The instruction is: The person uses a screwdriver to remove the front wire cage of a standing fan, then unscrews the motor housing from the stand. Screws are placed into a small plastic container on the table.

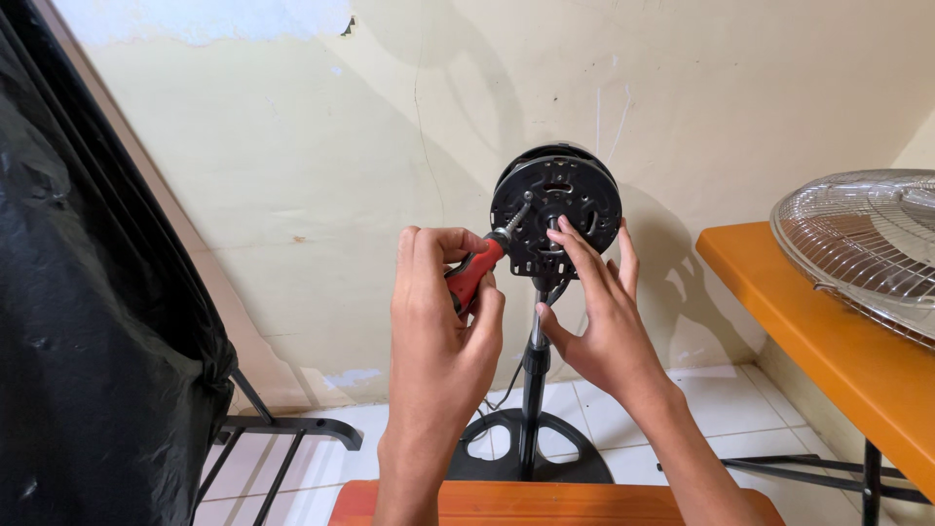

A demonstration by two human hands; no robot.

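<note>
With the left hand [440, 312] fisted around the red-handled screwdriver [484, 263], its tip is angled into the black fan motor housing [555, 209] atop the stand pole [534, 370]. Right hand [599, 312], fingers spread, braces the housing. Risk: an off-axis tip could cam out towards those fingers.

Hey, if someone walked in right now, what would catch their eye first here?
Probably the black round fan motor housing on its stand, centre frame against the cream wall. The left hand holds a red-handled screwdriver with its tip at the housing, while the right hand steadies it. At right, a wire fan grille lies on an orange table.
</note>
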